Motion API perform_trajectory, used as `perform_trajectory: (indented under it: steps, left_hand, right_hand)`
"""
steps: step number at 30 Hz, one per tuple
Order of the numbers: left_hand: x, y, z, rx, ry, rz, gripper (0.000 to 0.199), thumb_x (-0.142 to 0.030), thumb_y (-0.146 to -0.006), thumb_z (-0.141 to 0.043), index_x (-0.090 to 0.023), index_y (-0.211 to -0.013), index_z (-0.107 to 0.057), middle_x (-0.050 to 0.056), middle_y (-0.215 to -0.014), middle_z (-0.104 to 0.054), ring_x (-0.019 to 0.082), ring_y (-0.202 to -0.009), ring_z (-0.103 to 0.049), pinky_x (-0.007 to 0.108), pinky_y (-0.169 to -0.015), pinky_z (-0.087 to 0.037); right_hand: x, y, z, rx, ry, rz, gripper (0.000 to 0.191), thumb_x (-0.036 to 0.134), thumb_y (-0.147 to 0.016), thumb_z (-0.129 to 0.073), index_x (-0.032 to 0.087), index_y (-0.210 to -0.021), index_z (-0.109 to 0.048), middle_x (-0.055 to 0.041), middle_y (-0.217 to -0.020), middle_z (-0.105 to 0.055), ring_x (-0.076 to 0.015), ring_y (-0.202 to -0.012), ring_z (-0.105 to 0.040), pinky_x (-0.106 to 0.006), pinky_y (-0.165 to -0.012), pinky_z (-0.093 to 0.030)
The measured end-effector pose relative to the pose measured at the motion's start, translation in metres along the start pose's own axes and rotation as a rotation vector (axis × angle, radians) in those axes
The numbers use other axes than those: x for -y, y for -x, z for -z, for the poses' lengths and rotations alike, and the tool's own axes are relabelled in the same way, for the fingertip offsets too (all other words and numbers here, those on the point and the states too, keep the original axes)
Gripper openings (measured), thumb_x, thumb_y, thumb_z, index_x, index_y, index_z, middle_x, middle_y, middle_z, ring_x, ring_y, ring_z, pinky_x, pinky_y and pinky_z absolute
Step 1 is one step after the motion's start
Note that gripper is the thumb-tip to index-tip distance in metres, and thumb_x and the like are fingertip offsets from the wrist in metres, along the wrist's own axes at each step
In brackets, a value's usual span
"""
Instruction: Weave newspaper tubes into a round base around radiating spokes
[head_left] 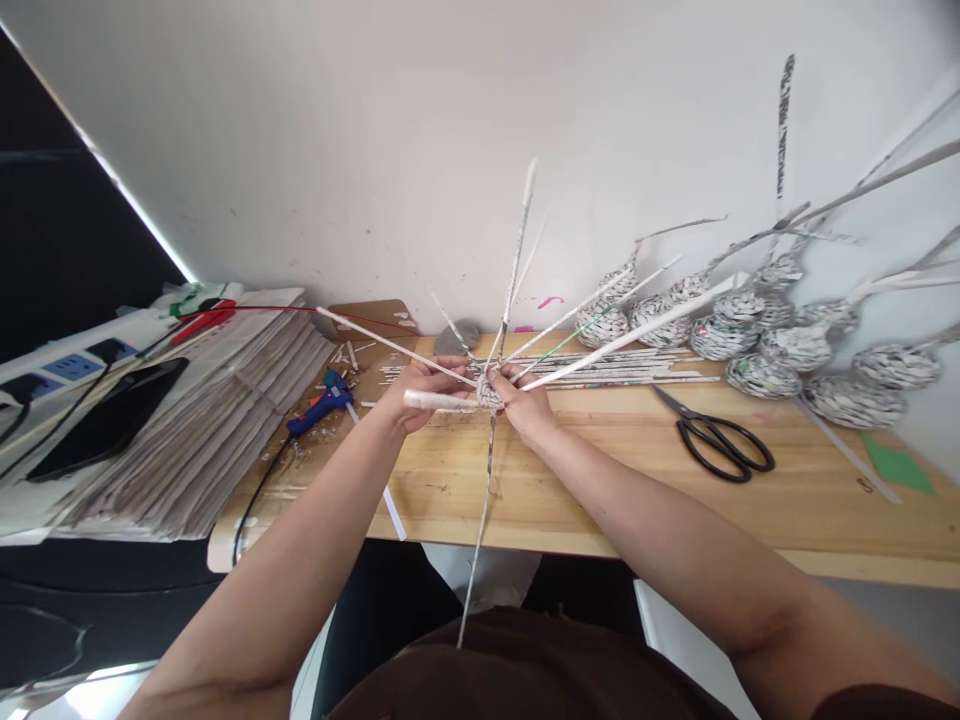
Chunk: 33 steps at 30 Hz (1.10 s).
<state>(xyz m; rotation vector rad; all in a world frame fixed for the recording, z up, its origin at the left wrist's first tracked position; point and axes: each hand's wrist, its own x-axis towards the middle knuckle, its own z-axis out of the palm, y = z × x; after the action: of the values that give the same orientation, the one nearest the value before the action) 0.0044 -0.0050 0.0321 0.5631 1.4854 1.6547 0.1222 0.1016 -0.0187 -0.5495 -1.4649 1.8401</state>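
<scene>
**Now both hands pinch the woven hub**

Right at the table's (600, 500) near edge, held just above it, the hub (489, 392) sits squeezed between the left hand (417, 392) and right hand (525, 402), both closed on it. Spokes fan up and away from the hub; one long spoke (480, 520) drops straight back toward the person's body. Left fingers also grip a thick tube (439, 400) lying crosswise. Scissors (716, 440) lie right of the hub, glue gun (321, 408) left.
</scene>
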Motion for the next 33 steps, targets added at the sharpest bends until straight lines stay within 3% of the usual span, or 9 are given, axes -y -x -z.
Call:
perform_trajectory:
  steps: [4, 9, 14, 20, 23, 28, 33]
  left_hand:
    - [0.004, -0.006, -0.008, -0.028, -0.093, 0.040, 0.025, -0.017, -0.058, -0.087, -0.012, -0.074, -0.068, 0.005, -0.070, -0.068, 0.011, -0.058, -0.065, 0.019, -0.052, -0.052]
    - [0.005, -0.008, -0.019, -0.030, -0.138, -0.024, 0.032, -0.018, -0.050, -0.091, -0.014, -0.066, -0.064, 0.002, -0.067, -0.064, 0.014, -0.061, -0.064, 0.026, -0.058, -0.056]
    - [0.004, -0.009, -0.022, -0.119, -0.112, -0.198, 0.041, -0.025, -0.044, -0.093, -0.014, -0.065, -0.059, 0.003, -0.066, -0.066, 0.015, -0.063, -0.064, 0.030, -0.060, -0.058]
    - [-0.004, -0.005, -0.031, -0.203, -0.174, -0.407, 0.038, -0.030, -0.048, -0.091, -0.015, -0.067, -0.061, -0.001, -0.059, -0.061, 0.013, -0.056, -0.061, 0.029, -0.057, -0.057]
    - [-0.015, -0.001, -0.042, -0.182, -0.163, -0.428, 0.035, -0.028, -0.052, -0.089, -0.015, -0.068, -0.062, -0.001, -0.059, -0.061, 0.013, -0.053, -0.060, 0.028, -0.055, -0.056]
    - [-0.038, 0.000, -0.054, -0.123, -0.263, -0.358, 0.029, -0.018, -0.056, -0.087, -0.015, -0.067, -0.060, 0.002, -0.057, -0.062, 0.013, -0.047, -0.058, 0.027, -0.049, -0.051]
    - [-0.053, -0.001, -0.060, -0.120, -0.321, -0.278, 0.028, -0.007, -0.057, -0.084, -0.014, -0.062, -0.057, 0.002, -0.054, -0.060, 0.014, -0.046, -0.059, 0.028, -0.049, -0.052]
  right_hand:
    - [0.001, 0.002, -0.001, 0.038, 0.050, 0.025, 0.028, 0.043, -0.069, -0.068, 0.021, -0.059, -0.052, 0.0058, -0.049, -0.050, -0.0098, -0.045, -0.044, -0.023, -0.044, -0.036]
    - [0.001, -0.001, 0.002, 0.030, 0.084, 0.017, 0.023, 0.039, -0.068, -0.068, 0.021, -0.061, -0.055, 0.0056, -0.049, -0.053, -0.0111, -0.048, -0.048, -0.024, -0.048, -0.039]
    - [0.004, -0.005, 0.004, 0.032, -0.042, 0.023, 0.025, 0.038, -0.064, -0.074, 0.020, -0.078, -0.065, 0.0020, -0.066, -0.066, -0.0130, -0.059, -0.058, -0.025, -0.054, -0.047]
    - [0.016, -0.010, 0.008, 0.049, -0.118, -0.065, 0.030, 0.041, -0.060, -0.079, 0.018, -0.067, -0.062, 0.0010, -0.059, -0.063, -0.0132, -0.054, -0.059, -0.022, -0.044, -0.044]
    - [0.025, -0.012, 0.013, 0.128, -0.224, -0.062, 0.034, 0.043, -0.060, -0.081, 0.018, -0.075, -0.063, 0.0002, -0.064, -0.067, -0.0146, -0.058, -0.063, -0.024, -0.049, -0.049]
    - [0.035, -0.011, 0.020, 0.421, -0.368, -0.194, 0.038, 0.047, -0.076, -0.071, 0.022, -0.101, -0.059, -0.0022, -0.081, -0.072, -0.0195, -0.071, -0.071, -0.028, -0.054, -0.056]
    - [0.035, -0.009, 0.020, 0.460, -0.399, -0.153, 0.035, 0.049, -0.082, -0.067, 0.021, -0.101, -0.059, -0.0027, -0.082, -0.072, -0.0185, -0.069, -0.071, -0.022, -0.046, -0.052]
